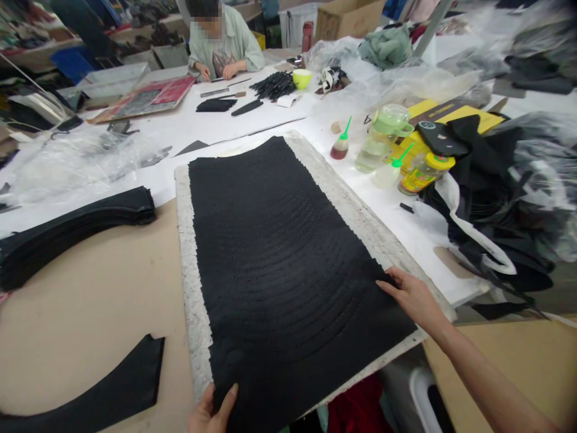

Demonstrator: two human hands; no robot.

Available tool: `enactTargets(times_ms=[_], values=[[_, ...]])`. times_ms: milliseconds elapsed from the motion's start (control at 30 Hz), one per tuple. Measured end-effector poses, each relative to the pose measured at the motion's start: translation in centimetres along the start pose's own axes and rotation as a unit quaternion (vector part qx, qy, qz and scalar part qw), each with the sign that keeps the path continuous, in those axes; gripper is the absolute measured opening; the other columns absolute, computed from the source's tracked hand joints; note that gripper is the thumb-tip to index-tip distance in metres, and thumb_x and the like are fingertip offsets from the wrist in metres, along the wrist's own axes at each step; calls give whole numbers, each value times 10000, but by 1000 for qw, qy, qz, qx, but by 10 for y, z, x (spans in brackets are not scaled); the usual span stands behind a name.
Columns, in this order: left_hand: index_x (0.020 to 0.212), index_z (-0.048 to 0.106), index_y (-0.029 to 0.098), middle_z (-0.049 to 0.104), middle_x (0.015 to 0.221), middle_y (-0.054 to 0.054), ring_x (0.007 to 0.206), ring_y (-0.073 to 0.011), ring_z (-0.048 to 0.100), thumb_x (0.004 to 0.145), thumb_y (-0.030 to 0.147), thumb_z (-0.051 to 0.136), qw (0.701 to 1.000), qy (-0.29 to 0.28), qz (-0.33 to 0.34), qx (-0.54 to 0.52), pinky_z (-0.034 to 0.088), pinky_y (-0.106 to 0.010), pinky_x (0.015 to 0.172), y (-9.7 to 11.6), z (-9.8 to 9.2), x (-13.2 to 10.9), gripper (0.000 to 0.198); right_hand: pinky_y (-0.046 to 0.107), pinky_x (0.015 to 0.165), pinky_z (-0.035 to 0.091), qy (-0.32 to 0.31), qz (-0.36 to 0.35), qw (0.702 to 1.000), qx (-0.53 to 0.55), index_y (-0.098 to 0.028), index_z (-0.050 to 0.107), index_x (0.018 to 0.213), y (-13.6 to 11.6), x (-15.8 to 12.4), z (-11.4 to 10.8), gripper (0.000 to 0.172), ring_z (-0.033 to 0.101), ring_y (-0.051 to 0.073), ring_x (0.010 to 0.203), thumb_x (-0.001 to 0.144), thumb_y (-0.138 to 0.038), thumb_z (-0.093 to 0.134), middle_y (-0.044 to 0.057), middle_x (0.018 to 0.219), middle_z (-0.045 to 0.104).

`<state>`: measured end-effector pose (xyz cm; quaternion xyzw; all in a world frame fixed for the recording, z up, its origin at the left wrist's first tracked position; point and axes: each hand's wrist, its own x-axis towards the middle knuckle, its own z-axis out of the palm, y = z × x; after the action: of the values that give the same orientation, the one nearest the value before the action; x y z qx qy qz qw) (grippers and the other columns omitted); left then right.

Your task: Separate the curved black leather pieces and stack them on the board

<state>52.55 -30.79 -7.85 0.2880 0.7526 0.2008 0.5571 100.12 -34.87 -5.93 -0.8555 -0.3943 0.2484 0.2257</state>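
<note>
Black, matt material forms one large black sheet (288, 270) between the person's two hands, marked across its middle with curved, concentric rows of low ridges; its left side, running away from the left fingers, is finely jagged. The left hand (213, 414) is at the near left corner, thumb on top and forefinger at the edge, pinching the material. The right hand (410, 296) pinches the right edge, farther away than the left fingers, with the thumb on the upper face and the other fingertips close beside it. Beneath the sheet, a pale speckled board (193, 313) shows as a strip along both long sides.

To the left of the left fingers, on a tan surface (103, 288), lies a single curved black piece (130, 379); farther off on that side is a thick stack of similar pieces (99, 216).

Beyond the right fingers, on the white bench (180, 120), are a small bottle with a green spout (340, 147), a clear pitcher (374, 141) and a jar with a yellow lid (421, 175). A heap of black material (491, 240) is to their right.

Well beyond both hands' fingers, a co-worker in a pale green shirt (247, 51) works near a bundle of black strips (273, 86) and a yellow-green bowl (302, 79).
</note>
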Motion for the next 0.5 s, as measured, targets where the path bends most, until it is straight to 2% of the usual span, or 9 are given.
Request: enactTargets(times_ms=[133,267,367,500], values=[[902,668,171,765,912,-96,944,-315,709,541,461,815,1000,-13,1,-27,576,-394,854,5,2,-4,486,342,703,385,12,11,1000,14,-231,575,854,6,2,3,360,583,237,772,754,-574,536,15,779,630],[904,688,157,764,952,-98,978,-305,699,538,451,818,999,-41,-9,-10,572,-363,854,9,1,-6,487,348,705,384,14,11,1000,8,-229,579,856,6,6,2,365,587,245,784,746,-574,534,21,777,638],[867,702,151,768,918,-91,968,-311,698,532,441,819,998,-54,7,21,566,-360,856,10,0,-6,459,345,676,371,9,14,1000,-4,-230,563,820,3,10,0,357,570,233,733,736,-574,523,15,729,616],[881,705,158,771,900,-72,942,-293,704,554,442,795,998,-40,39,11,562,-346,854,11,3,-8,442,336,635,346,-1,16,1000,-21,-230,544,783,3,16,0,376,535,211,654,735,-601,510,6,675,582]])
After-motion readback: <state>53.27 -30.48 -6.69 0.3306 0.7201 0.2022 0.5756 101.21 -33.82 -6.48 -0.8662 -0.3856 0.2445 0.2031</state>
